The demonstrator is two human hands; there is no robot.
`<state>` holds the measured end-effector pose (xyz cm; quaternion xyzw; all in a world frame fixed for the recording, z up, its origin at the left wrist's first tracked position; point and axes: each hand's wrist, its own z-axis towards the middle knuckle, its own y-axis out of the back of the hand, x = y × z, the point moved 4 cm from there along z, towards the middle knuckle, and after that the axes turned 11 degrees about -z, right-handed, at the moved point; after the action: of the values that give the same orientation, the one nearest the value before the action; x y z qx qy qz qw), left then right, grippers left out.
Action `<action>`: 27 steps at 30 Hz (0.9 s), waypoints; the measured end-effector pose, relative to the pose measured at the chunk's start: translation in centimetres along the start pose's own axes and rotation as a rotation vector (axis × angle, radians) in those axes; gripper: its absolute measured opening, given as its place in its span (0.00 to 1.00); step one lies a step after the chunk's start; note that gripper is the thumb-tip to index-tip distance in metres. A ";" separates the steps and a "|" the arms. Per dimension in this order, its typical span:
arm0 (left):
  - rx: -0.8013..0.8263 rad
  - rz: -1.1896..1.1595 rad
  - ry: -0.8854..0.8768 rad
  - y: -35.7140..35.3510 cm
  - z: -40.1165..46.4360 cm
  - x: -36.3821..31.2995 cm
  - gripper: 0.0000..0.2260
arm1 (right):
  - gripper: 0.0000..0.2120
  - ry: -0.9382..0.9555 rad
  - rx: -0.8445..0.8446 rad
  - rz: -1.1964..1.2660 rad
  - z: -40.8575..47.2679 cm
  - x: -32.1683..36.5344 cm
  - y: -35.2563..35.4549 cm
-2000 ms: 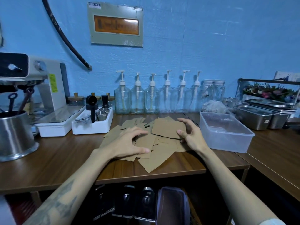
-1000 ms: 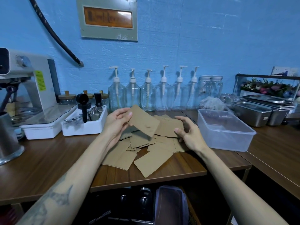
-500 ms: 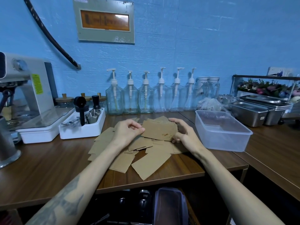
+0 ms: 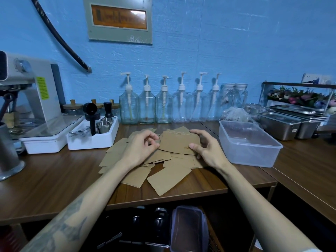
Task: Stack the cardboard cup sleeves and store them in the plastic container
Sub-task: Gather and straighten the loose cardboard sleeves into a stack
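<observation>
Cardboard everywhere still, but you've made a start: a second back your left hand [image 4: 143, 149] was lifting one sleeve up off the heap, and now that sleeve sits on the small stack [image 4: 179, 143] your right hand [image 4: 205, 151] is pinching, thumb on top and fingers wrapped round its right edge. Your left hand has come down to the stack's left edge, fingers curled in and squaring it up, though I can't tell if it's truly gripping the card or only nudging it. So both hands are close together on that one bundle, held just above the loose sleeves [image 4: 169, 180] fanned across the wooden counter [image 4: 54, 182]. That reads to me as only the first couple collected, with most of the job left. The plastic container [image 4: 249, 144] sits just right of the stack, open, with no sleeves in it, so storing hasn't begun. As for writing: left of the stack, the white machine [image 4: 31, 88] has a yellow-green sticker [image 4: 43, 87] with print way too small to read, and the orange panel [image 4: 119, 18] on the wall above is just blur. No brand shows on the sleeves or the pump bottles [image 4: 163, 104] behind them.
</observation>
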<state>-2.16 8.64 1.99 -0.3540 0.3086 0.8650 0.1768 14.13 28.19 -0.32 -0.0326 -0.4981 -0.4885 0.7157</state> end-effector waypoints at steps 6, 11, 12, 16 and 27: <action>0.098 0.028 -0.075 1.3 -3.2 -1.5 0.01 | 0.21 -0.005 -0.032 -0.010 -0.3 0.3 0.3; 0.188 0.099 -0.114 1.1 -6.0 -2.6 0.13 | 0.19 -0.007 -0.066 -0.058 -1.1 1.0 0.8; 0.212 0.160 -0.102 0.9 -6.5 -2.6 0.19 | 0.19 -0.012 -0.074 -0.065 -1.3 1.0 1.0; 0.396 0.443 -0.032 -0.4 -7.8 -2.3 0.44 | 0.19 -0.041 -0.074 -0.049 -2.3 1.3 1.6; 0.368 0.349 -0.090 -0.5 -8.2 -2.8 0.35 | 0.20 -0.063 -0.035 0.014 -3.2 1.8 1.3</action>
<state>4.12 3.39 -0.80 -0.2184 0.5093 0.8265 0.0997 17.30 25.98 -0.05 -0.0638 -0.5117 -0.4908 0.7023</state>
